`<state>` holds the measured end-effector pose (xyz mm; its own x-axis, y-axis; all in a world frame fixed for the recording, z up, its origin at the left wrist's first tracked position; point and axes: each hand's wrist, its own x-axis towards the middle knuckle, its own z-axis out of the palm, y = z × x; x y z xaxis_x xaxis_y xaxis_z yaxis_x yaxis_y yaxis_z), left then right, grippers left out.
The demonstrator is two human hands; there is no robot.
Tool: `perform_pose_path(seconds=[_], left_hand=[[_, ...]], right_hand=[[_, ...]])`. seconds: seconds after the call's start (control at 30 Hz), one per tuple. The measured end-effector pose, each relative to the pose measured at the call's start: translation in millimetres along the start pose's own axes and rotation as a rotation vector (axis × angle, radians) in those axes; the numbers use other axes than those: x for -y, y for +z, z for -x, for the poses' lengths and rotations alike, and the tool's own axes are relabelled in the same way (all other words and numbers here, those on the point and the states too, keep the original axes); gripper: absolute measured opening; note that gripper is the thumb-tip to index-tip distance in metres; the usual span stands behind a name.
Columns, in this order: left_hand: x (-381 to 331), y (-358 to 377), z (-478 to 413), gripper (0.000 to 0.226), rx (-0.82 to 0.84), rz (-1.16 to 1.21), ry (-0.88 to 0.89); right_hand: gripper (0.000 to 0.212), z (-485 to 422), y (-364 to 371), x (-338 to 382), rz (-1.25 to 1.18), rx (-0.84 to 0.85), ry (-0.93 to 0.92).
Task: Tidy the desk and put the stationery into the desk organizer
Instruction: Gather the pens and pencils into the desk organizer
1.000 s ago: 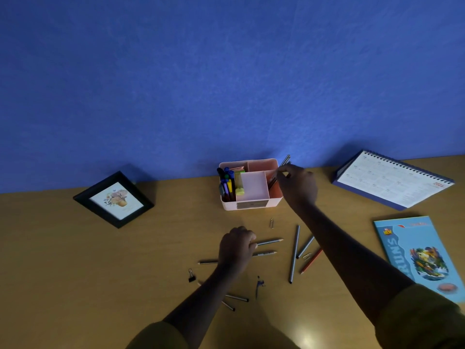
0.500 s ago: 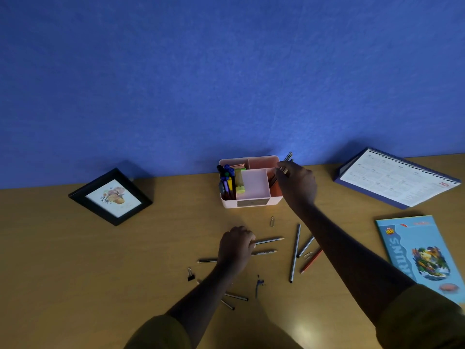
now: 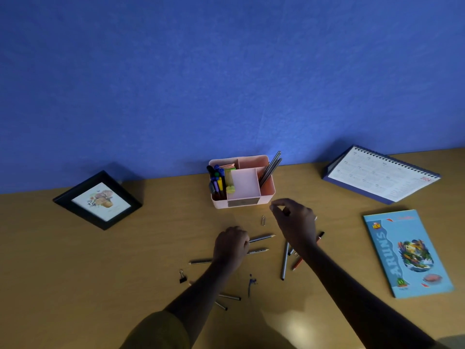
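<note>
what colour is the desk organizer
The desk organizer is pale pink; head view shows it best.

We find the pink desk organizer (image 3: 220, 203) upright, grey pencils (image 3: 271, 169) leaning in its right compartment; loose pencils (image 3: 261, 238) lie flat on the surface.
</note>
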<state>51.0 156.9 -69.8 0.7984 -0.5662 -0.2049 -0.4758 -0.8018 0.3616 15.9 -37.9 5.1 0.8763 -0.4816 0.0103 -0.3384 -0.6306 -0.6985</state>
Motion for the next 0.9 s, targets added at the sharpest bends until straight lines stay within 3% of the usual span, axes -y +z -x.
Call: perform_pose_path(seconds=[0.2,0.3,0.43,0.5,0.67,0.9], left_hand=[[-0.3,-4.5,-0.9,0.016,-0.011,0.038,-0.029],[-2.6,-6.7,1.6,0.018,-0.045,0.125,-0.066],[-12.0,-11.2,7.4,0.016,-0.124,0.289,-0.044],[-16.7,-13.5,10.1,0.015,-0.157,0.339,-0.016],[-23.2,-21.3,10.0,0.015,-0.252,0.405,0.029],[-32.4,-34.6,7.9,0.018,-0.36,0.402,0.039]], right_hand=[[0.01,23.4,3.2,-21.2,-0.089,0.089,0.099],[0.017,27.3,0.8,-25.0,-0.161,0.122,0.243],[0.027,20.6,-5.8,-21.0,-0.475,0.221,0.553],[0.024,18.4,-11.0,-19.4,-0.639,0.215,0.604],[0.012,16.0,-27.4,-9.4,-0.643,0.191,0.513],[0.004,-7.5,-62.1,8.2,-0.401,0.152,0.229]])
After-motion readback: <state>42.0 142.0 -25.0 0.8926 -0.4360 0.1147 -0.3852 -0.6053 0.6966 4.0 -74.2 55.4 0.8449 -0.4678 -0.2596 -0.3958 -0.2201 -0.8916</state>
